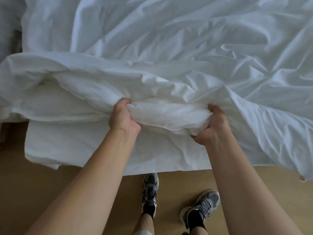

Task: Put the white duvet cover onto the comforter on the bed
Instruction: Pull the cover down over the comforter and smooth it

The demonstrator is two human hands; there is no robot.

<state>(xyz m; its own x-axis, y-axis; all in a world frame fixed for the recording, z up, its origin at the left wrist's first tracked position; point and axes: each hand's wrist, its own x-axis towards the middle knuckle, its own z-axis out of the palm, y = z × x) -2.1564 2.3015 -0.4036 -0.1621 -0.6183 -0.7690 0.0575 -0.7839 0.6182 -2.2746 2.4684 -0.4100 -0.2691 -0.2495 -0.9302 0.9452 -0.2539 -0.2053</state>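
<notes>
White on white, the comforter cannot be told from the duvet cover (169,65), which lies rumpled across the bed (8,41) and overhangs its near edge, one bunched fold grasped by left hand (122,116) and right hand (212,126), fingers (213,108) half-buried.

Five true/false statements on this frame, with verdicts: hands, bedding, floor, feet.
1. The left hand and right hand both grip the bunched white bedding at the bed's near edge. True.
2. The right hand lies flat and open on the bedding. False: its fingers curl round the bunch.
3. The tan wood-toned floor shows below the bedding. True.
4. The person is barefoot. False: they wear grey lace-up sneakers with black socks.
5. The white fabric spread over the bed lies smooth. False: it is heavily wrinkled.
</notes>
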